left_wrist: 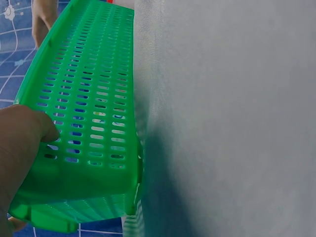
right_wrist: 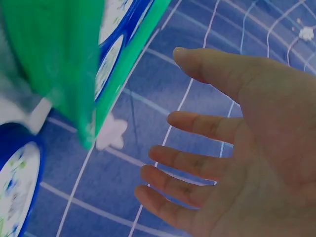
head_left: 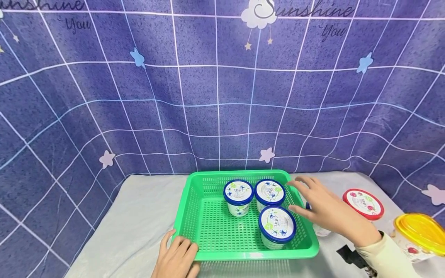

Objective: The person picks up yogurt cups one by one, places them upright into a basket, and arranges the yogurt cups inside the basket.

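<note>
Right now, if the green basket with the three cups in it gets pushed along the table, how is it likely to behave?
The green basket would probably slide easily: it looks like light, perforated plastic on a smooth cloth. It may flex a little, since its walls are thin mesh. The three blue-lidded cups stand loose and upright, so a quick shove might tip or shift them. The left hand touches the near rim.

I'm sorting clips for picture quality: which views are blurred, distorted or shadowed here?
Head view: sharp, but wide-angle bending curves the backdrop's grid lines; a soft reflection below the green basket. Left wrist view: fairly clear, with a dark shadow on the grey table cover beside the basket. Right wrist view: the basket edge and blue-lidded cups are smeared and out of focus, while the right hand is sharper.
</note>
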Available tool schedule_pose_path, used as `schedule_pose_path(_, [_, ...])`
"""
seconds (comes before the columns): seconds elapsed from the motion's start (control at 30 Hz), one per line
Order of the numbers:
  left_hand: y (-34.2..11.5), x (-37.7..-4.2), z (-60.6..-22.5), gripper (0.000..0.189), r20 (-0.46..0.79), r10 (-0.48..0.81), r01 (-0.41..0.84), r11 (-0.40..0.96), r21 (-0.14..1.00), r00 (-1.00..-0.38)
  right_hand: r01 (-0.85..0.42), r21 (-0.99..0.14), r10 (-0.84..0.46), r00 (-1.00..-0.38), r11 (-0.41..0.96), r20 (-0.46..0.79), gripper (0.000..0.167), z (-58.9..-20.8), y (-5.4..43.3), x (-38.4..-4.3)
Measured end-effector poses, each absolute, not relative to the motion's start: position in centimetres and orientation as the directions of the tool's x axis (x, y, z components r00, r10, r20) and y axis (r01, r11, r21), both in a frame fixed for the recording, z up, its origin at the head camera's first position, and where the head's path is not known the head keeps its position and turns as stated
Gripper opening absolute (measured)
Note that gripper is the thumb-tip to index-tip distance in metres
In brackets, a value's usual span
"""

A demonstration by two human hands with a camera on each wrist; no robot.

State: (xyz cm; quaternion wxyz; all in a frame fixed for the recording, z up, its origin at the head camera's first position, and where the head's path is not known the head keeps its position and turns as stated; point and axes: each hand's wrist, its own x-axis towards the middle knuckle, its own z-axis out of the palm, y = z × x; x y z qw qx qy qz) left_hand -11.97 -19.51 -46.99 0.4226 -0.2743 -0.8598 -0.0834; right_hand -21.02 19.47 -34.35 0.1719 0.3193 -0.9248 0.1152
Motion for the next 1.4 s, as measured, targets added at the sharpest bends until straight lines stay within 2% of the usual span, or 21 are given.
schedule_pose_path(0.3, [-19.6,-11.9,-47.1,0.030,0.769,0.412,0.544,0.833,-0.101,-0.489,-0.586,-0.156,-0.471,-0.758,0.795,0.452,0.057,-35.7,22.8,-20.2])
schedule_pose_path(0.5, [-19.5,-11.8,-47.2,0.032,0.762,0.400,0.535,0.841,-0.084,-0.509,-0.522,-0.123,-0.418,-0.784,0.844,0.458,0.055,-36.7,24.5,-20.2])
schedule_pose_path(0.6, [-19.5,-11.7,-47.2,0.033,0.762,0.400,0.536,0.840,-0.082,-0.510,-0.461,-0.125,-0.374,-0.826,0.878,0.421,0.061,-37.4,25.2,-20.4])
schedule_pose_path(0.83, [-19.5,-11.8,-47.2,0.033,0.766,0.408,0.543,0.834,-0.092,-0.497,-0.390,-0.221,-0.316,-0.898,0.894,0.308,0.081,-39.7,25.9,-21.1])
schedule_pose_path(1.0, [-19.6,-11.7,-47.1,0.032,0.747,0.413,0.546,0.834,-0.081,-0.521,-0.400,-0.263,-0.324,-0.901,0.878,0.289,0.081,-40.2,26.0,-21.9])
schedule_pose_path(1.17, [-19.8,-11.6,-46.8,0.031,0.728,0.415,0.546,0.835,-0.067,-0.546,-0.424,-0.247,-0.355,-0.892,0.871,0.280,0.079,-40.3,26.0,-22.2])
schedule_pose_path(1.3, [-19.7,-11.6,-46.8,0.032,0.738,0.414,0.546,0.834,-0.074,-0.532,-0.425,-0.251,-0.352,-0.890,0.870,0.290,0.077,-40.2,26.0,-22.1])
schedule_pose_path(1.4, [-19.7,-11.7,-46.8,0.031,0.749,0.417,0.551,0.830,-0.083,-0.515,-0.448,-0.255,-0.349,-0.869,0.857,0.351,0.075,-40.1,26.0,-22.0])
